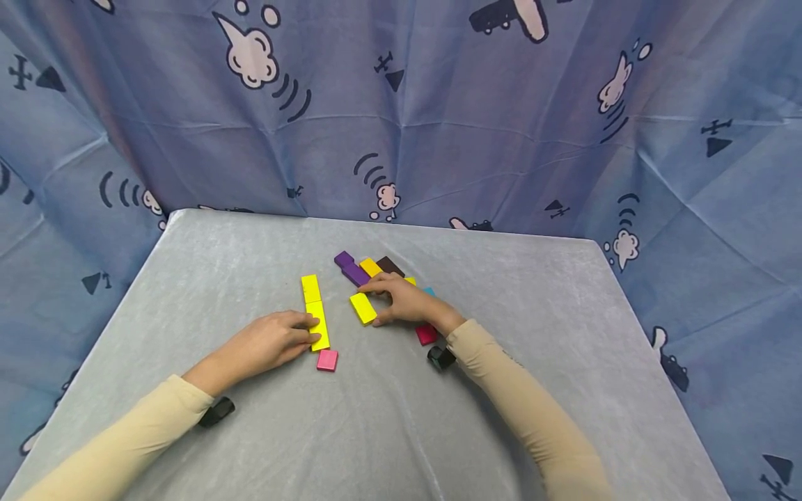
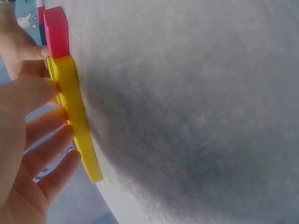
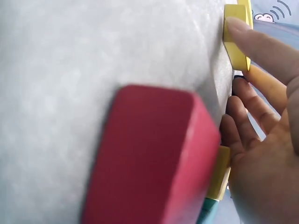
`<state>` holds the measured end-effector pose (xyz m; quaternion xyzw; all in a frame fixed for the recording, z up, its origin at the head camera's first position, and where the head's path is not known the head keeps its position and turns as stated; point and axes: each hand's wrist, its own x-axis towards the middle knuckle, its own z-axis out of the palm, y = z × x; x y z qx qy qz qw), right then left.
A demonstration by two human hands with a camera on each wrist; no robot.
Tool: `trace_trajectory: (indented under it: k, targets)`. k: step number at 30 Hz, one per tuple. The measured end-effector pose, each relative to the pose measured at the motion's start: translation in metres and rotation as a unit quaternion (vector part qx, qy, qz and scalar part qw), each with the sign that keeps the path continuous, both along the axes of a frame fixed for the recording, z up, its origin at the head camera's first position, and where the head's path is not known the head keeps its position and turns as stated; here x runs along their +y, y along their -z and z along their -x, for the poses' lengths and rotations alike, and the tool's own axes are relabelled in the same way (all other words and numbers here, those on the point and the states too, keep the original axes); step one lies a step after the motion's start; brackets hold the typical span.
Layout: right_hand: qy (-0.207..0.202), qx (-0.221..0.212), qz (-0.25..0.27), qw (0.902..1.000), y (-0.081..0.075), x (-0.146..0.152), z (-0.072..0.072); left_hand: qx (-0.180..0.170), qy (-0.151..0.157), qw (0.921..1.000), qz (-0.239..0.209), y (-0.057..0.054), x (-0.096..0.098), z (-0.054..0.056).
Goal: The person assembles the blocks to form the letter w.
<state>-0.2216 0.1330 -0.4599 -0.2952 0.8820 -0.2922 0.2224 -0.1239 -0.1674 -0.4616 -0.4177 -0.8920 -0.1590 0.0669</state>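
Two yellow blocks (image 1: 310, 288) lie end to end in a line on the table. Fingertips of my left hand (image 1: 269, 342) rest on the nearer yellow block (image 2: 77, 109), with the fingers only loosely bent. A pink-red block (image 1: 327, 360) lies at the near end of this line. To the right, my right hand (image 1: 407, 300) pinches another yellow block (image 1: 363, 308) between thumb and index finger. The right wrist view shows the thumb on the side of this pinched block (image 3: 237, 55); the other fingers curve loosely beside it.
Beyond my right hand lie purple blocks (image 1: 352, 269), a yellow block (image 1: 370, 266) and a dark brown block (image 1: 391, 265). A blue block (image 1: 429, 291) and a red block (image 1: 427, 335) are partly hidden by that hand. Patterned blue curtain (image 1: 401, 139) surrounds the grey-covered table (image 1: 351, 445).
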Motion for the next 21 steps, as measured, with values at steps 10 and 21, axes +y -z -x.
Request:
trace_trajectory:
  k: [10, 21]
  targets:
    - [0.029, 0.041, -0.005, 0.9987, 0.003, 0.001, -0.008, 0.019, 0.007, 0.9996, -0.018, 0.003, -0.001, 0.001]
    - [0.063, 0.082, -0.015, 0.9945, -0.006, -0.007, -0.040, 0.018, 0.006, 0.9997, -0.017, 0.003, -0.001, 0.001]
